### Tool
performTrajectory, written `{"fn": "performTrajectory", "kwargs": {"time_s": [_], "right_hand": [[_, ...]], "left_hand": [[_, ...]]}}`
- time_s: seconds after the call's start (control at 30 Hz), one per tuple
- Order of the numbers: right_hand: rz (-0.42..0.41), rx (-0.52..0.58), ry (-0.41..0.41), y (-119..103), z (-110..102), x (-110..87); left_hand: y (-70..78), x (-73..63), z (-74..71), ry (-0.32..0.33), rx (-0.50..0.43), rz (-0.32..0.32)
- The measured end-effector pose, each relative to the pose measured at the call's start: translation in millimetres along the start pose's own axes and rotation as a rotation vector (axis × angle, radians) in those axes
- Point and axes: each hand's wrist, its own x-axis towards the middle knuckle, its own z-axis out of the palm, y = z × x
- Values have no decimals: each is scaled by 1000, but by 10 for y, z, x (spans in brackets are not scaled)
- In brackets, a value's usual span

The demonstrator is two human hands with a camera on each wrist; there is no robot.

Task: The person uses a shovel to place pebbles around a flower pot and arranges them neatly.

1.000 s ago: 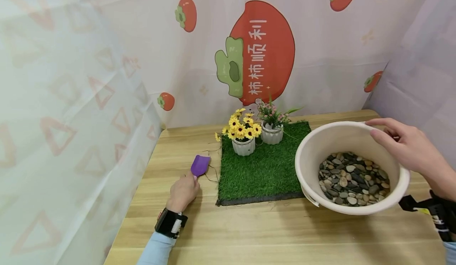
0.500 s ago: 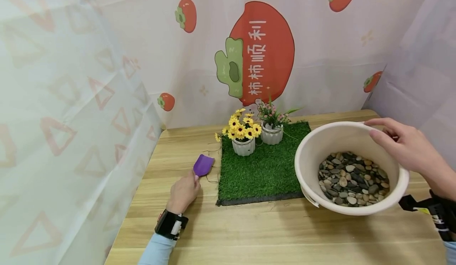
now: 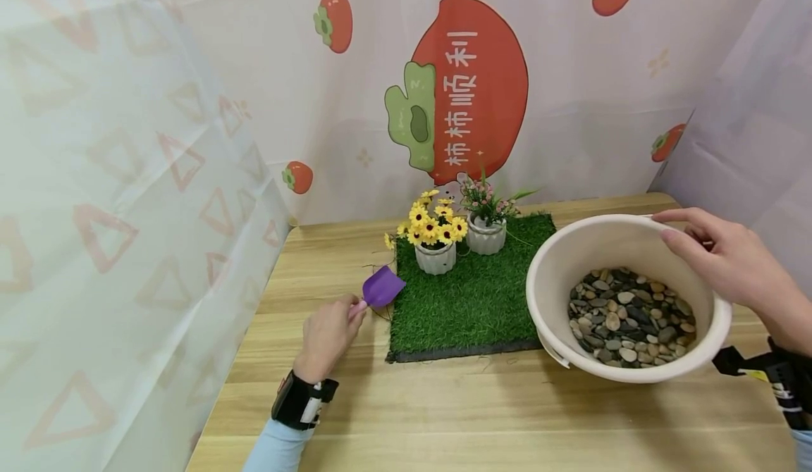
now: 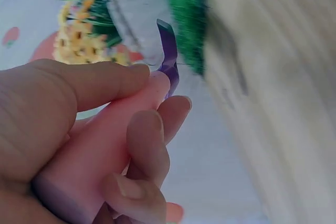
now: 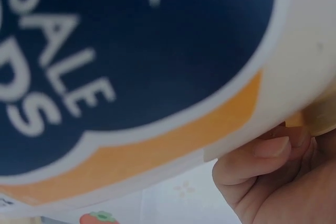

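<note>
My left hand [image 3: 331,337] grips the pink handle of a small shovel [image 3: 383,287], its purple blade reaching over the left edge of the green turf mat [image 3: 466,313]. In the left wrist view, fingers and thumb wrap the handle [image 4: 100,156] and the blade [image 4: 168,45] points away from the hand. At the right, my right hand [image 3: 729,253] holds the rim of a white bucket [image 3: 545,296], thumb inside and fingers outside. Mixed pebbles [image 3: 628,320] cover the bucket's bottom. The right wrist view shows the bucket's printed label [image 5: 157,66] and curled fingers [image 5: 252,166] under the rim.
Two white pots stand on the mat's back part, one with yellow flowers [image 3: 434,229], the other with small pink flowers [image 3: 487,204]. Dark loose threads lie by the mat's left edge. Printed cloth [image 3: 266,106] walls the wooden table [image 3: 406,415] at the back and sides.
My left hand has lifted the shovel and moved it right, from the bare wood to the mat's left edge. The right hand and the bucket have stayed in place.
</note>
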Motion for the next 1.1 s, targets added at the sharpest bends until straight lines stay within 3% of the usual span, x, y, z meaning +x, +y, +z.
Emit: {"fn": "performTrajectory", "kwargs": {"time_s": [0.13,0.57,0.9,1.1], "right_hand": [[3,6,1,-2,0,-5],[-5,33,23,-38,7,-14],[-26,56,38,-81,5,-17],[-20,55,34,-119,24,-34]], "left_hand": [[127,3,-101,7,-28,26],[524,-26,-384,28,-86,191],[731,-15,-499,-24,-105,265],[836,-30,-533,-22,-123,287]]}}
